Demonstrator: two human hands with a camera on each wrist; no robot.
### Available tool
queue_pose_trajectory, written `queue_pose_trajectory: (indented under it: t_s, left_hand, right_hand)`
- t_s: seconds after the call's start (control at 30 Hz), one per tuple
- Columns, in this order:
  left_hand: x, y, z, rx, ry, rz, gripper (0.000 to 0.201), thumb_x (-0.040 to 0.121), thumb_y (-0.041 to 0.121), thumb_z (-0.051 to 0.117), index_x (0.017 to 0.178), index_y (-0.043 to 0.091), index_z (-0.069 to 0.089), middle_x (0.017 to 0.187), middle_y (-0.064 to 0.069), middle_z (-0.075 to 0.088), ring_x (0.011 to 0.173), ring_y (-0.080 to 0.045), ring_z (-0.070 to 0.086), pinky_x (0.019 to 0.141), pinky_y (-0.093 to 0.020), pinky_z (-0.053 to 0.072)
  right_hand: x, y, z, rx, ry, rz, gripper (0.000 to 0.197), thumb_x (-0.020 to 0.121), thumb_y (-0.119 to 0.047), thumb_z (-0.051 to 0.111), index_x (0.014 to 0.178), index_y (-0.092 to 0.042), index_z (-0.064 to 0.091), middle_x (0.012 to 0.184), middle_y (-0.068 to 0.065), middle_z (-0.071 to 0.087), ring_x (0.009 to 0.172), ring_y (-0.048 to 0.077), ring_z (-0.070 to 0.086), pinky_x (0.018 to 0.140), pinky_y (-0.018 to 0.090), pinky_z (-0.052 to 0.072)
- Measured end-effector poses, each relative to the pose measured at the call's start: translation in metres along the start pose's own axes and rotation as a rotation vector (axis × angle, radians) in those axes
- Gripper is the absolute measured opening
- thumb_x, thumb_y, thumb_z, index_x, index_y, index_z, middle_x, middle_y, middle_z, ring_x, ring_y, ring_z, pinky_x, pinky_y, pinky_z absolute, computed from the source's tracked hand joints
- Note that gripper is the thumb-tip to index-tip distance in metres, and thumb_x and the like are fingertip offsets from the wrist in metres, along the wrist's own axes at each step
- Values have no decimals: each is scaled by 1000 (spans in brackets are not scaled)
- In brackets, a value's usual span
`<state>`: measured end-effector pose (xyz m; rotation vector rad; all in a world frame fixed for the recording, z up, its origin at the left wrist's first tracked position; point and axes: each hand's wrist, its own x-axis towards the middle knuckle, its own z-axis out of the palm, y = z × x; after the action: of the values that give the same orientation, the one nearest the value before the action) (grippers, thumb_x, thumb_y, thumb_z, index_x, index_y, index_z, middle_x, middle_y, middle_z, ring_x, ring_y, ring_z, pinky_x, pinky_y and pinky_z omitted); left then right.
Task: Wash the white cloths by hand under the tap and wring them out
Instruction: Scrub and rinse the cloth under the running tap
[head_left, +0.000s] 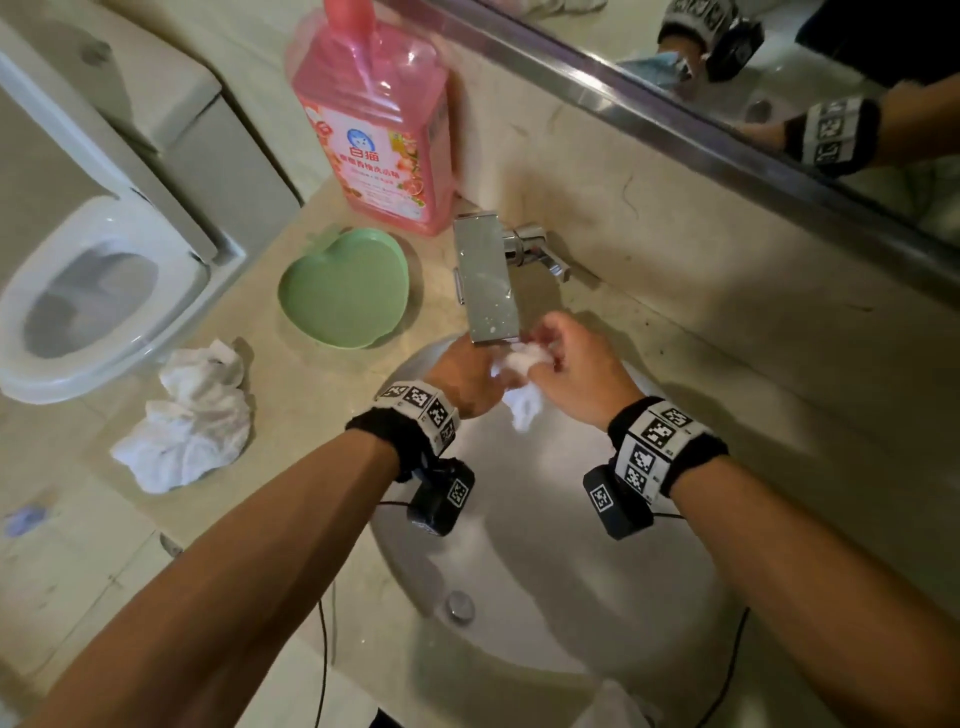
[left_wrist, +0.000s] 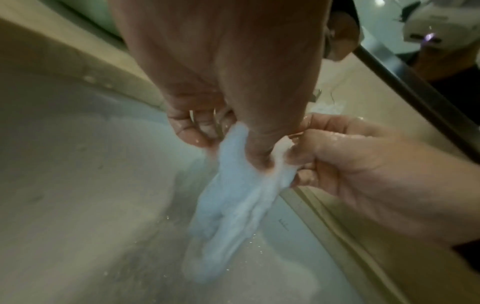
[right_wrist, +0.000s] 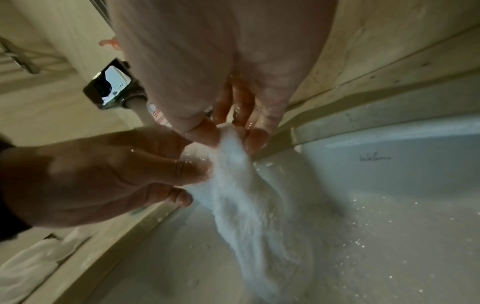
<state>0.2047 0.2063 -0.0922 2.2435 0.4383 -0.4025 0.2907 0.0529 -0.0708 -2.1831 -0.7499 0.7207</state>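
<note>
Both hands' grip half-hiding cloth (head_left: 521, 382)

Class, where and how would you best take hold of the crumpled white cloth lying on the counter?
Probably take the crumpled cloth by its raised, bunched folds in the middle, coming from above. It lies in a loose heap on the counter, so the upstanding folds offer an easier grip than its flat edges.

Head looks down; wrist views (close) face inward, sharing cloth (left_wrist: 235, 197).
</note>
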Motion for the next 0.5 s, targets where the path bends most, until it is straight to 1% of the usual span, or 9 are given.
queue_pose_trajectory:
  t_s: [0.03,0.1,0.23,0.3,0.37,0.4,0.43,0.47,0.5]
  left_hand:
    - [5,0,0,92,-30,2,38,96,35,55,133,27,55,136,2,57,122,-20,53,106,-33,41]
    - [10,-1,-2,213,-39,-4,42,96,46,49,134,28,52,137,2,56,125,-21,52,107,-32,38]
    - [12,-2,-10,284,-79,73,44,99,46,40,133,22,55,126,-4,59,117,-22,53,101,-28,36]
    - [9,-3,-19,264,-124,133,33,103,33,41,128,20,58,112,0,57,102,-16,53,86,-11,38]
    - [0,-7,-27,188,-2,154,26,99,24,55,122,14,61,109,1,63,97,-13,58,77,3,33]
    - [-6,-9,-29,158,88,171,28,97,25,59,121,11,64,111,0,66,98,-16,61,79,1,33]
    - [-14,-10,-32,153,123,169,28,96,27,60,118,9,67,107,-4,69,96,-21,63,79,-7,39]
    - [-22,-13,-34,165,138,172,27,96,28,60,109,6,69,94,-6,70,85,-24,64,69,-17,42]
    - [-28,-17,-37,165,157,160,26,96,29,61,100,4,69,83,-7,68,71,-22,60,59,-18,37]
  right_hand:
    - [0,2,-4,-36,1,13,35,88,-17,67,121,-18,57,107,-1,66,91,19,67,80,35,57]
    - [-1,6,-9,-85,-38,33,41,89,-18,62,129,-19,58,110,5,57,91,22,61,82,35,52]
    - [-1,13,-11,-170,-95,42,28,91,-31,63,118,-22,65,101,2,46,84,21,57,77,31,46]
    - [1,14,-9,-196,-113,24,34,84,-39,73,111,-20,64,104,-1,46,86,16,54,79,28,42]
    - [5,17,-5,-198,-144,-11,38,80,-39,77,108,-18,61,110,-3,51,93,14,52,79,26,38]
    - [7,17,-2,-169,-166,-14,37,81,-38,77,109,-19,60,112,-4,55,97,14,54,79,26,38]
    - [8,16,2,-127,-188,-11,35,83,-36,76,109,-22,59,111,-6,60,98,13,56,78,26,40]
    - [10,15,5,-81,-199,-14,31,84,-33,75,108,-23,58,108,-7,63,96,14,59,75,26,42]
    - [13,14,8,-49,-203,-25,28,85,-28,73,108,-24,59,105,-6,65,92,15,60,71,25,42]
